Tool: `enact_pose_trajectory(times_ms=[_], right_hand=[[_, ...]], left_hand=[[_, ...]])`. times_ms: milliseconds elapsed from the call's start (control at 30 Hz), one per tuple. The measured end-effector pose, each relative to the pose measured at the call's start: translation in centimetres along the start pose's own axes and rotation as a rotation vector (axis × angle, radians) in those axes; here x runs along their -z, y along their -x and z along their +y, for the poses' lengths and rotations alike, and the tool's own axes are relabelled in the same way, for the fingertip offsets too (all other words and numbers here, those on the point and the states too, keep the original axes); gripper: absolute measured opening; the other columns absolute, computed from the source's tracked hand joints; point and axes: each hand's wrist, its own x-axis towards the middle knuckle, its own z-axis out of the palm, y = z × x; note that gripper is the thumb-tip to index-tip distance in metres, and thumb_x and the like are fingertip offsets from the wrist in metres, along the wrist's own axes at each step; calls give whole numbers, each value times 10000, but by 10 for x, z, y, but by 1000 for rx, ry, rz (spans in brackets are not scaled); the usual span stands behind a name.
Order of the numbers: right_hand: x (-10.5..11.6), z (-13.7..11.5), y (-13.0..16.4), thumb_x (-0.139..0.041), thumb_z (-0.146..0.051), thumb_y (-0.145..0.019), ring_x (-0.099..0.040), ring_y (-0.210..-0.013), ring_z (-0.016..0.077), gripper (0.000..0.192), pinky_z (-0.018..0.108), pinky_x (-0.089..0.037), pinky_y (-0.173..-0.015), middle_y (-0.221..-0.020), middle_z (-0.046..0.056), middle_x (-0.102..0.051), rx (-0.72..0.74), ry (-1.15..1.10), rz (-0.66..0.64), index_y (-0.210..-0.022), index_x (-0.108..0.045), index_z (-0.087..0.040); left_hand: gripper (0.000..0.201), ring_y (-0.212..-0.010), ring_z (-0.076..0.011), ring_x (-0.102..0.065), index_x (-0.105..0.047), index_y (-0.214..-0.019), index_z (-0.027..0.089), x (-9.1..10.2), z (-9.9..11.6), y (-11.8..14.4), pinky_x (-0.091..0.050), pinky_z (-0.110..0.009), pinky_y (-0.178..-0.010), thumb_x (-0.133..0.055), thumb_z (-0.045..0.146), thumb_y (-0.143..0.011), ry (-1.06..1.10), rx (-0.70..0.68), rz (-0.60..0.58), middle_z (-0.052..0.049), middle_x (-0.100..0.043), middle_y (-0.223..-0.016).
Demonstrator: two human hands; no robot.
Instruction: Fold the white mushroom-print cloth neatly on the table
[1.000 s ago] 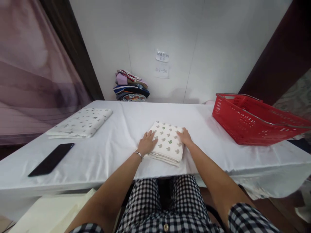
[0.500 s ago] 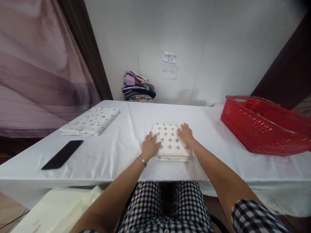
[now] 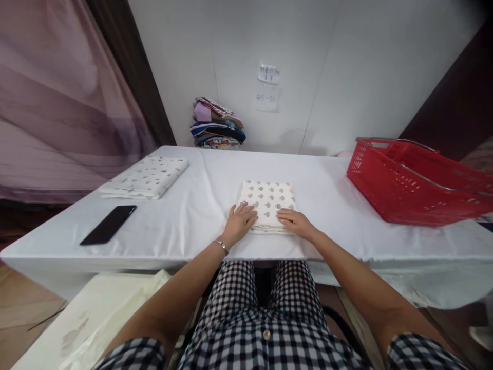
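Observation:
A folded white cloth (image 3: 267, 198) printed with small grey tree shapes and a few green marks lies flat in front of me, close to the table's near edge. My left hand (image 3: 239, 222) rests on its lower left part, fingers stretched out over the print. On the lower right part lies my right hand (image 3: 296, 222), its fingers extended flat across the fabric. Neither hand grips the cloth; both touch its top. Folded layers show along the edge facing me.
Another folded printed cloth (image 3: 148, 177) lies at the table's left, with a black phone (image 3: 109, 225) nearer me. A red basket (image 3: 416, 187) stands at the right. Behind the white-covered table (image 3: 208, 200), a stack of folded fabrics (image 3: 219, 126) sits against the wall.
My right hand has slid from the cloth's upper right edge down to its lower right part. My left hand stays on the left side. The camera view has shifted, so everything appears slightly higher.

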Motion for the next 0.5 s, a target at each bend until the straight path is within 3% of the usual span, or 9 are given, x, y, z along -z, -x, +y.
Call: enact_pose_trajectory(times_ms=[167, 500], right_hand=[[4, -6, 25, -482, -327, -885, -536, -1080, 219, 297, 387, -419, -957, -1125, 69, -637, 71, 65, 35, -1092, -670, -226], [-4, -4, 19, -491, -242, -901, -528, -871, 202, 217, 340, -451, -784, -923, 72, -633, 147, 193, 108, -985, -687, -202]], left_hand=[[303, -1198, -197, -450, -635, -1127, 268, -1, 8, 8, -290, -372, -1057, -502, 385, -881, 35, -155, -31, -34, -567, -1265], [247, -924, -187, -535, -668, -973, 212, -4, 9, 1, -409, -347, -821, -448, 310, -919, -25, -366, 92, -45, -639, -973]])
